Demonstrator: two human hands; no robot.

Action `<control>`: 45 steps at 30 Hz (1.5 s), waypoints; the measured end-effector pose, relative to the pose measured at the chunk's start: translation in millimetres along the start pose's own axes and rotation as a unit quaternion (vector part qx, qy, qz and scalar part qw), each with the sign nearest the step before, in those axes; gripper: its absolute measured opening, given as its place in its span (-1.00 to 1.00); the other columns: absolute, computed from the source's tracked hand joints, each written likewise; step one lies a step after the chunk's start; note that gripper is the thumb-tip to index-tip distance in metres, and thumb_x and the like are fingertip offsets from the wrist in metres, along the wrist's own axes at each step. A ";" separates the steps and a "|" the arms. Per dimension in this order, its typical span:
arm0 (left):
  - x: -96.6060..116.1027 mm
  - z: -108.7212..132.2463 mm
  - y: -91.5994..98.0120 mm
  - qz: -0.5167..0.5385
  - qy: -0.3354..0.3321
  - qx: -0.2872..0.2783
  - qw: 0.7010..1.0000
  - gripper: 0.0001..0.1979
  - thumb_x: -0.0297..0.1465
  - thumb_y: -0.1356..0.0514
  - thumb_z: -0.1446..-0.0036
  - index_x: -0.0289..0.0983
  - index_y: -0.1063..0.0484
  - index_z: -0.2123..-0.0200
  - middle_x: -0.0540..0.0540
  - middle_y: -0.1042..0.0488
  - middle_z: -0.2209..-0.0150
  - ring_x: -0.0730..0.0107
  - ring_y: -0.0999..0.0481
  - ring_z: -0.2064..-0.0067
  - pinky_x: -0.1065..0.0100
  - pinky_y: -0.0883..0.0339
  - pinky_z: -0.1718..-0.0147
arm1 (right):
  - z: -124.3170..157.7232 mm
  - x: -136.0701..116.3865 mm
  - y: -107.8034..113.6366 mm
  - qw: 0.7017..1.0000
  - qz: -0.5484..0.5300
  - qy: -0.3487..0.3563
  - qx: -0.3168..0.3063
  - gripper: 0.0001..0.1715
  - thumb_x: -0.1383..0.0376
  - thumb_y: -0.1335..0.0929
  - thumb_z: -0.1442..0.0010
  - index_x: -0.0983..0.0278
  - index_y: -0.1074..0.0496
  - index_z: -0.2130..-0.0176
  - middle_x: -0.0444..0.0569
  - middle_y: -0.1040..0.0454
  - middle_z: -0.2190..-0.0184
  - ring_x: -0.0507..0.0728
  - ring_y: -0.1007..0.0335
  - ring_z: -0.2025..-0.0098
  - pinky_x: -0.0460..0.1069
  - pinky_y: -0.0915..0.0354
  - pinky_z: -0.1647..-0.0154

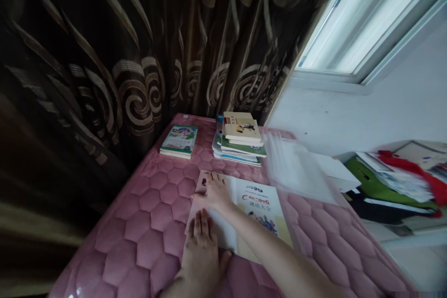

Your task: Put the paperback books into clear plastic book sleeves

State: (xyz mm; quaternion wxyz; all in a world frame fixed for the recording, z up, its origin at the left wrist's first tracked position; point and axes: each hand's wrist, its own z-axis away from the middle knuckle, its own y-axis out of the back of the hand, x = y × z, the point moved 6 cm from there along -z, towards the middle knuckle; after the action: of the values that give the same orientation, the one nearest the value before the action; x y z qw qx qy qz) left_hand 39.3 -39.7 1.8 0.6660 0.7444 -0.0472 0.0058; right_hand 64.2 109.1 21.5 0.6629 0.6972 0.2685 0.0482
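An open book (258,209) lies on the pink quilted surface (139,223); its right side shows a coloured picture and printed title, its left side is mostly pale. My right hand (215,192) rests on the upper left part of the book, fingers spread, with the forearm crossing over the right side. Below it, my left hand (200,242) presses flat at the lower left edge of the book, fingers pointing away from me and the thumb apart. Neither hand grips anything.
Behind the book stands a stack of books (240,142), with a smaller pile (179,140) to its left. Clear plastic sheets (296,167) lie at the right edge. A patterned curtain (139,56) hangs behind; papers and a green item (370,179) are at far right.
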 end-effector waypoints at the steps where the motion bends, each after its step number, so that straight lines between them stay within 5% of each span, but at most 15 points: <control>1: 0.6 -0.5 -0.4 -0.001 0.004 0.001 1.000 -0.30 -0.15 -0.11 -0.11 -0.49 -0.23 -0.21 -0.42 -0.20 -0.24 -0.06 -0.23 -0.24 0.03 -0.14 -0.17 | -5.7 4.1 0.3 1.000 0.007 -0.019 0.005 -0.06 -0.19 -0.38 0.03 0.36 -0.27 -0.13 0.26 -0.32 -0.07 0.37 -0.22 -0.09 0.18 -0.12 -0.04; 6: 2.7 0.5 -7.5 -0.008 0.015 0.000 1.000 -0.31 -0.14 -0.12 -0.09 -0.46 -0.24 -0.20 -0.40 -0.17 -0.26 -0.07 -0.20 -0.26 0.00 -0.12 -0.18 | -48.2 29.0 7.8 0.992 0.047 -0.115 0.033 -0.24 -0.16 -0.23 -0.18 0.42 -0.33 -0.04 0.33 -0.39 0.02 0.37 -0.27 -0.07 0.18 -0.12 0.00; 10: 3.7 2.3 -10.7 -0.009 0.019 0.005 1.000 -0.31 -0.14 -0.12 -0.09 -0.44 -0.24 -0.21 -0.38 -0.17 -0.27 -0.09 -0.18 -0.27 -0.02 -0.09 -0.19 | -63.2 23.3 11.2 0.992 0.077 -0.094 0.032 -0.36 -0.03 -0.22 -0.26 0.44 -0.32 -0.04 0.34 -0.42 0.06 0.34 -0.34 0.00 0.15 -0.11 0.03; 13: 2.7 1.2 -8.4 -0.012 0.030 0.006 0.999 -0.31 -0.12 -0.12 -0.09 -0.42 -0.25 -0.21 -0.37 -0.19 -0.26 -0.09 -0.20 -0.26 -0.04 -0.09 -0.19 | -51.2 10.5 11.9 0.996 0.075 -0.042 0.026 -0.46 0.03 -0.29 -0.23 0.40 -0.34 0.00 0.27 -0.43 0.06 0.29 -0.35 0.01 0.12 -0.11 0.04; 19: 5.4 -2.0 -0.5 -0.025 0.025 0.022 0.999 -0.35 -0.11 -0.11 -0.12 -0.40 -0.30 -0.17 -0.35 -0.28 -0.21 -0.04 -0.22 -0.24 -0.04 -0.06 -0.19 | -6.8 6.0 -1.0 0.993 -0.024 0.042 -0.103 -0.67 0.06 -0.45 -0.01 0.25 -0.42 0.37 -0.07 -0.53 0.29 0.14 -0.41 0.21 -0.01 -0.12 0.18; 24: 17.6 25.7 -17.7 -0.040 0.067 0.045 0.996 -0.42 -0.22 -0.12 -0.13 -0.34 -0.29 -0.19 -0.30 -0.29 -0.21 -0.13 -0.22 -0.18 -0.16 -0.11 -0.08 | -1.5 11.0 1.6 0.993 -0.025 0.026 -0.109 -0.72 0.09 -0.43 -0.03 0.25 -0.43 0.45 -0.11 -0.54 0.35 0.09 -0.42 0.28 -0.04 -0.10 0.25; 29: 25.3 51.6 -26.6 -0.023 0.092 0.041 0.995 -0.37 -0.22 -0.05 -0.18 -0.25 -0.06 -0.29 -0.25 -0.14 -0.30 -0.03 -0.32 0.05 -0.02 -0.27 0.20 | 0.4 3.6 9.0 0.994 -0.024 0.039 -0.099 -0.76 0.14 -0.45 -0.02 0.25 -0.43 0.47 -0.07 -0.54 0.35 0.12 -0.41 0.25 -0.03 -0.09 0.22; 32: 25.9 50.3 -24.4 -0.019 0.097 0.035 0.994 -0.36 -0.19 -0.05 -0.18 -0.31 -0.10 -0.28 -0.30 -0.17 -0.28 -0.03 -0.31 0.08 0.01 -0.25 0.23 | 14.4 -9.6 10.4 0.985 -0.043 0.123 -0.114 -0.74 0.17 -0.51 0.08 0.24 -0.42 0.48 -0.13 -0.52 0.36 0.10 -0.39 0.21 -0.06 -0.08 0.18; 36: 26.6 45.7 -23.1 -0.013 0.101 0.037 0.994 -0.35 -0.13 -0.11 -0.14 -0.32 -0.21 -0.23 -0.32 -0.30 -0.20 -0.03 -0.30 0.04 0.05 -0.24 0.20 | 42.5 -40.1 2.4 0.934 -0.064 0.306 -0.175 -0.61 0.08 -0.54 0.15 0.24 -0.37 0.53 -0.18 -0.47 0.41 0.05 -0.35 0.26 -0.08 -0.09 0.19; 45: 29.0 43.3 -20.6 -0.022 0.097 0.032 0.995 -0.35 -0.10 -0.15 -0.10 -0.32 -0.29 -0.19 -0.32 -0.32 -0.19 0.03 -0.32 0.10 0.10 -0.25 0.24 | 33.3 -79.8 -22.1 0.927 0.009 0.343 -0.149 -0.48 -0.09 -0.50 0.14 0.25 -0.33 0.60 -0.12 -0.48 0.44 0.12 -0.35 0.20 0.01 -0.08 0.09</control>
State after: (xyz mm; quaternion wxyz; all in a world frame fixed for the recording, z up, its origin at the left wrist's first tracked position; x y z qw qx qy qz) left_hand 67.4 -82.3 -21.4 0.6432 0.7621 0.0343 0.0651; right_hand 3.6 43.7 19.7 0.6262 0.5335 0.4633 0.3297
